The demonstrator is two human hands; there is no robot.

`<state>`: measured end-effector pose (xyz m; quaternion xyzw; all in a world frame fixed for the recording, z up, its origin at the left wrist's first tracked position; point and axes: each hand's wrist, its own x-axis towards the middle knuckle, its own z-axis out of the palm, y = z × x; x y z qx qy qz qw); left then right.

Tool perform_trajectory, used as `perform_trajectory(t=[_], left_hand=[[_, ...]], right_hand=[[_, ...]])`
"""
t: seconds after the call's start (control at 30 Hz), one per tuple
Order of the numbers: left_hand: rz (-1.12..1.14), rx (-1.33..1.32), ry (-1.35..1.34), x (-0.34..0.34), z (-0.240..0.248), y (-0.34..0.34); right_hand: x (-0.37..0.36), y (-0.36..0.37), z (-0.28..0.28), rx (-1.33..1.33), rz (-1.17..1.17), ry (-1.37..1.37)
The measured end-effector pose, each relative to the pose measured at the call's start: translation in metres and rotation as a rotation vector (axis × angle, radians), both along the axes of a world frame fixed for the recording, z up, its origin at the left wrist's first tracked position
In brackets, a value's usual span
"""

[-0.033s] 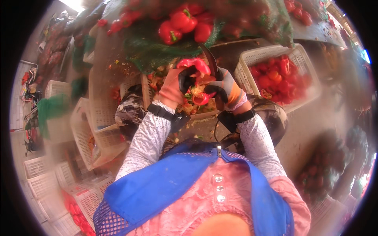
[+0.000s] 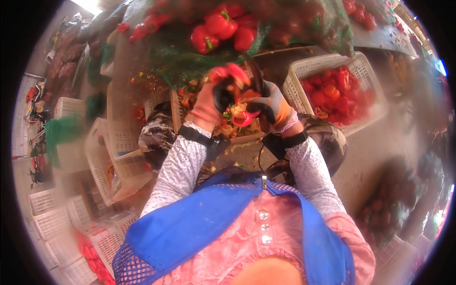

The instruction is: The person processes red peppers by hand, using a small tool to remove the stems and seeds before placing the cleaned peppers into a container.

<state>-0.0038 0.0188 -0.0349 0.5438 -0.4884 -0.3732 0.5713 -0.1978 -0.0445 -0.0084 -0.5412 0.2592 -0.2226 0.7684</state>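
Pepper (image 2: 232, 73), upper centre: likely light, crisp, slick where cut; grip its outside. Left hand (image 2: 211, 100): fingers around pepper. Right hand (image 2: 271, 108): fingers curled around knife (image 2: 255, 75).

The floor (image 2: 380, 142) is grey-brown. A bright white light (image 2: 88, 5) shines at the top left. White crates with holes (image 2: 43, 202) sit on the left, near some green cloth (image 2: 64, 135).
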Motion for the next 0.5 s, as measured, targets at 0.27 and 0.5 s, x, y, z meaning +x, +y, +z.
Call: perform_trajectory(t=[0.27,0.5], left_hand=[[0.11,-0.044,0.693,0.024,0.021,-0.047],[-0.047,-0.114,-0.341,-0.02,0.053,-0.083]], right_hand=[[0.006,-0.015,-0.031,0.307,-0.275,-0.077],[0.0,-0.014,-0.02,0.128,-0.486,-0.234]])
